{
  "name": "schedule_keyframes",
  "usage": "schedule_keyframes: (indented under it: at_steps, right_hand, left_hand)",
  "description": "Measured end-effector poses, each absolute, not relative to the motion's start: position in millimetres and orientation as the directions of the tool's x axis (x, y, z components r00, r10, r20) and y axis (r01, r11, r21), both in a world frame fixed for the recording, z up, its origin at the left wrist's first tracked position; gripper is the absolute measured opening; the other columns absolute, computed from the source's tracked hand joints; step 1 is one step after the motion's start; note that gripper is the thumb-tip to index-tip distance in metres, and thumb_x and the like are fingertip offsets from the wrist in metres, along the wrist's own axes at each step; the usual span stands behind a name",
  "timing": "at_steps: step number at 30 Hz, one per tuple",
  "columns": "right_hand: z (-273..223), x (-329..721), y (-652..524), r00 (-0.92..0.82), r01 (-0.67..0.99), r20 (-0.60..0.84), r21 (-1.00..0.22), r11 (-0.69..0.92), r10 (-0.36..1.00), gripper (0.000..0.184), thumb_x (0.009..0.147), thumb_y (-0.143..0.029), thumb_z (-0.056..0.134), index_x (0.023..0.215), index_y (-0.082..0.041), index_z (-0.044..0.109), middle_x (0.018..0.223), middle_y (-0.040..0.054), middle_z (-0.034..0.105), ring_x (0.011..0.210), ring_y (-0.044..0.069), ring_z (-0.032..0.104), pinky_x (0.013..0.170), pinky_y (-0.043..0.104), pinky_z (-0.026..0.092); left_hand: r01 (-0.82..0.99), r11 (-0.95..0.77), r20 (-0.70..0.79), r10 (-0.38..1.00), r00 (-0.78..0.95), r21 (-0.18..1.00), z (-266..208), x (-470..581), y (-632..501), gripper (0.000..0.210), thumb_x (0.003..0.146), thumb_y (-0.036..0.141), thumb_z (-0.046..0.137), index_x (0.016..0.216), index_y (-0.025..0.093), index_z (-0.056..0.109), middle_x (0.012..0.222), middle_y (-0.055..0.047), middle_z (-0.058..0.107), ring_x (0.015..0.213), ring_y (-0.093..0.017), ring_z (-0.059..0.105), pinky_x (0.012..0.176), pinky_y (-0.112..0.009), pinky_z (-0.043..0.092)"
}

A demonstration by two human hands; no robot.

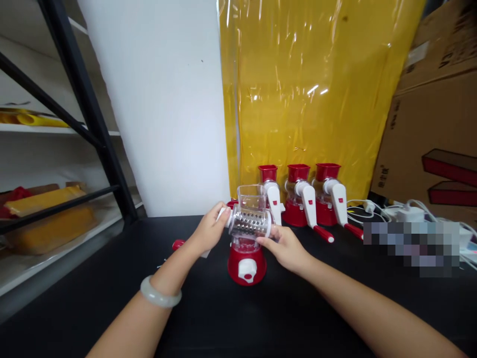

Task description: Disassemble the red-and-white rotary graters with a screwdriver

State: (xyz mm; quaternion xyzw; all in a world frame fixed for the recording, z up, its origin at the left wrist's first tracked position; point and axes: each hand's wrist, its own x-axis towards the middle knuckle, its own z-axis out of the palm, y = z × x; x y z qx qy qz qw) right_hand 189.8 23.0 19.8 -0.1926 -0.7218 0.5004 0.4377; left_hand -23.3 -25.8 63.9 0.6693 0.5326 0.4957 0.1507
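Observation:
A rotary grater stands upright in front of me on its red base (246, 263), with a white knob on the front. Its clear housing (252, 196) rises above, and a perforated metal drum (249, 222) lies sideways inside it. My left hand (211, 229) is closed on the white piece (224, 217) at the drum's left end. On the other side, my right hand (285, 246) grips the drum's white-rimmed right end. A red handle (178, 244) shows beyond my left forearm, which partly hides it; whether it joins the grater I cannot tell.
Several red-and-white graters (298, 199) stand in a row behind, cranks facing me. White cables and plugs (410, 214) lie on the black table (208, 318) at right, beside a large cardboard box (428, 129). A black-framed shelf (74, 74) stands at left.

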Motion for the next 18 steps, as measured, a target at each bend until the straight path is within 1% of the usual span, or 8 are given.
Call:
schedule_keyframes:
  at_steps: [3,7,10,13,15,18]
  right_hand:
    - [15.8,189.6,23.3,-0.501,-0.151,0.463,-0.878,0.454,0.731,0.031,0.077,-0.048,0.07,0.078,-0.017,0.067,0.078,0.008,0.072,0.082,0.025,0.068,0.077,0.039,0.054]
    - [14.1,190.2,22.3,-0.485,-0.143,0.476,-0.871,0.471,0.733,0.032,0.077,-0.049,0.069,0.072,-0.019,0.063,0.079,0.0081,0.072,0.076,0.023,0.067,0.072,0.037,0.053]
    - [14.2,191.2,21.8,-0.481,-0.139,0.48,-0.868,0.477,0.734,0.033,0.077,-0.051,0.068,0.07,-0.019,0.062,0.076,0.0074,0.072,0.075,0.023,0.066,0.072,0.037,0.053]
    - [14.2,191.5,21.7,-0.49,-0.158,0.48,-0.87,0.467,0.728,0.032,0.079,-0.051,0.067,0.076,-0.018,0.065,0.082,0.0087,0.073,0.08,0.024,0.067,0.075,0.038,0.053]
    - [13.6,191.4,22.0,-0.488,-0.166,0.479,-0.872,0.461,0.73,0.032,0.078,-0.05,0.067,0.078,-0.018,0.066,0.083,0.009,0.073,0.08,0.023,0.067,0.075,0.037,0.053]
    - [11.3,191.1,23.2,-0.482,-0.159,0.483,-0.868,0.47,0.73,0.033,0.079,-0.051,0.067,0.076,-0.018,0.065,0.079,0.0081,0.072,0.077,0.022,0.066,0.073,0.036,0.052]
  left_hand:
    - [0.547,-0.396,0.528,0.843,-0.102,0.737,57.0,-21.6,-23.4,0.037,0.094,0.057,0.038,0.077,0.024,0.042,0.057,0.006,0.043,0.052,-0.013,0.044,0.05,-0.024,0.037]
    - [0.543,-0.388,0.55,0.818,-0.169,0.745,52.2,-20.1,-23.3,0.037,0.094,0.056,0.037,0.076,0.024,0.041,0.057,0.006,0.042,0.053,-0.013,0.043,0.051,-0.025,0.036]
    - [0.567,-0.385,0.528,0.842,-0.107,0.729,57.5,-21.7,-25.7,0.037,0.094,0.056,0.037,0.077,0.024,0.042,0.057,0.006,0.043,0.053,-0.013,0.044,0.052,-0.025,0.036]
    - [0.568,-0.405,0.504,0.864,-0.02,0.716,64.1,-24.2,-27.2,0.036,0.094,0.055,0.038,0.078,0.023,0.044,0.056,0.006,0.044,0.052,-0.013,0.043,0.052,-0.025,0.036]
    - [0.548,-0.422,0.508,0.862,-0.006,0.722,65.8,-24.9,-27.2,0.035,0.095,0.053,0.039,0.078,0.023,0.044,0.056,0.006,0.043,0.051,-0.012,0.041,0.052,-0.025,0.035]
    - [0.517,-0.433,0.519,0.855,-0.024,0.738,64.6,-24.1,-26.7,0.036,0.095,0.053,0.039,0.078,0.022,0.043,0.056,0.007,0.042,0.05,-0.011,0.04,0.051,-0.024,0.034]
